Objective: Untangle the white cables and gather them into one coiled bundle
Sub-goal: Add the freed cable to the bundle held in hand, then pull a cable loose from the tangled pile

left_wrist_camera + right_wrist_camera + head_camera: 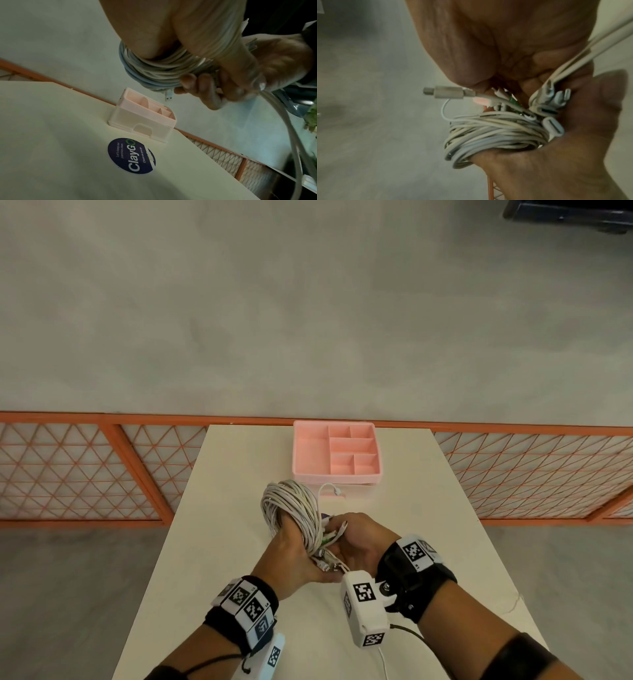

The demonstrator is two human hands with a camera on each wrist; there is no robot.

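A thick coil of white cables (289, 506) stands up over the middle of the table, looped round my left hand (298, 551). In the left wrist view the coil (154, 70) wraps my left hand (202, 88), whose fingers curl round the strands. My right hand (354, 539) meets it from the right and pinches the loose cable ends (330, 537). Close up, a cluster of white plugs (553, 102) sits beside the coil (491, 135), and a USB plug (447, 93) sticks out left under my right hand (488, 47). One short end (334, 489) juts toward the tray.
A pink divided organiser tray (373, 474) with bare compartments sits at the table's far edge, just beyond the coil. A round blue sticker (132, 155) lies on the white table (233, 491). An orange mesh railing (102, 470) runs behind and beside the table.
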